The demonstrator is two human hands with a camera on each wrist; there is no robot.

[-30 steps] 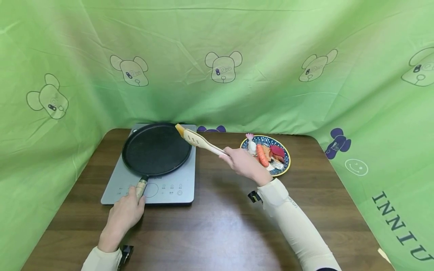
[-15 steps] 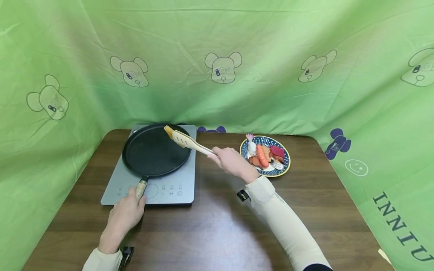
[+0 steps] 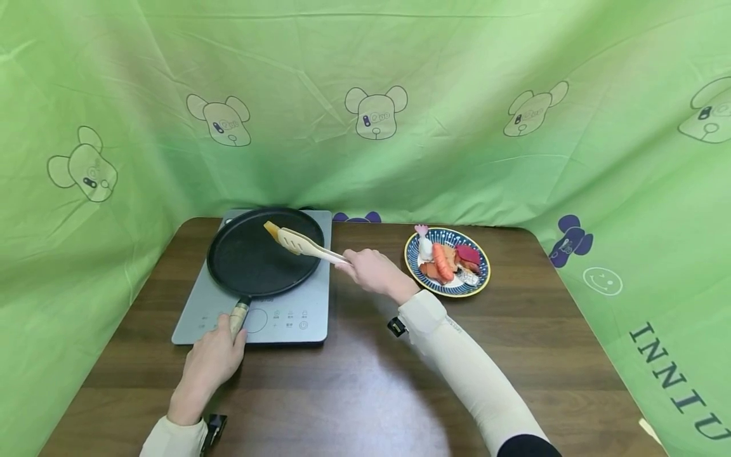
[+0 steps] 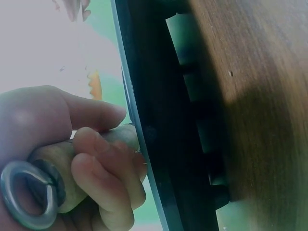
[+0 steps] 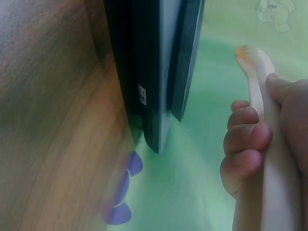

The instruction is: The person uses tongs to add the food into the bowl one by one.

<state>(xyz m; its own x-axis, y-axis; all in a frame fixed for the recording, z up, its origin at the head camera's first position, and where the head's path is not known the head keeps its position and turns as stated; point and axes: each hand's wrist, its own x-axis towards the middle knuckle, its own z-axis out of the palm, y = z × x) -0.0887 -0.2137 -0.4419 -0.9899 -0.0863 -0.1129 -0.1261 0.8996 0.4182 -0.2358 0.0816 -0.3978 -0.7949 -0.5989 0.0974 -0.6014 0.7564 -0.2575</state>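
My left hand (image 3: 212, 357) is wrapped round the wooden handle (image 4: 72, 159) of a flat black frying pan (image 3: 257, 260), which sits on a grey induction cooktop (image 3: 200, 311). With my right hand (image 3: 374, 274) I hold cream slotted tongs (image 3: 302, 244), fingers and thumb curled about both arms. Between the tong tips is an orange-yellow piece (image 3: 271, 230), its kind too small to tell; it hangs above the pan. The right wrist view shows the tongs (image 5: 262, 72) raised beyond the cooktop's edge (image 5: 151, 72).
Right of the cooktop stands a blue-patterned plate (image 3: 424, 282) with a yellow rim. It bears several pieces of toy-like food (image 3: 441, 261), among them a shrimp-like one. The wooden table (image 3: 365, 381) is bordered by a green curtain (image 3: 457, 178) at the back and sides.
My right hand has moved left with the tongs, carrying the orange-yellow piece from the pan's right edge to above its middle. The left hand has stayed on the handle.
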